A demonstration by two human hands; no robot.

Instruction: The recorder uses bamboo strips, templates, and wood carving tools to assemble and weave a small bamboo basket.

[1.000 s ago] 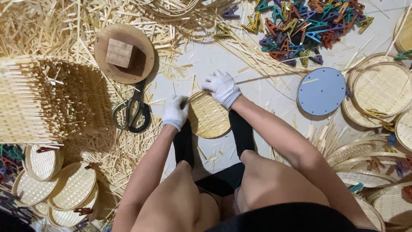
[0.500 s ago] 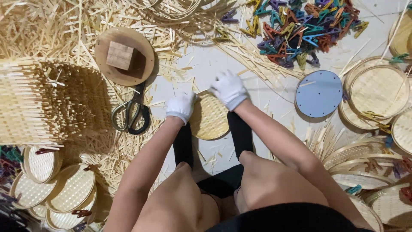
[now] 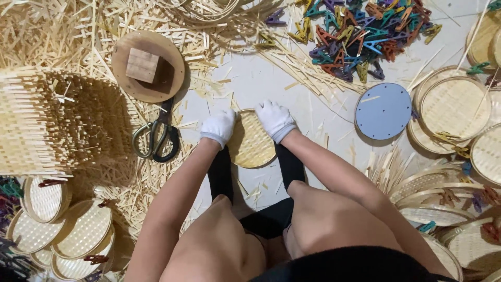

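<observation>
Around the small woven disc [image 3: 251, 140] the white floor [image 3: 313, 120] lies mostly bare, open up toward the clothespin pile [image 3: 365, 31]. Left of the disc, scissors [image 3: 155, 140] and loose bamboo strips [image 3: 104, 172] crowd the way; right of it sit a blue round plate [image 3: 383, 110] and stacked woven trays [image 3: 454, 109].

- The woven disc [image 3: 251, 140] is set at the centre, flanked by the left hand [image 3: 218, 127] and right hand [image 3: 275, 119].
- Scissors [image 3: 155, 137] are found at nine o'clock.
- A block [image 3: 142, 65] is placed on a round board [image 3: 148, 66] at ten o'clock.
- Clips [image 3: 365, 31] are heaped at one o'clock.
- A plate [image 3: 383, 110] is laid at three o'clock.
</observation>
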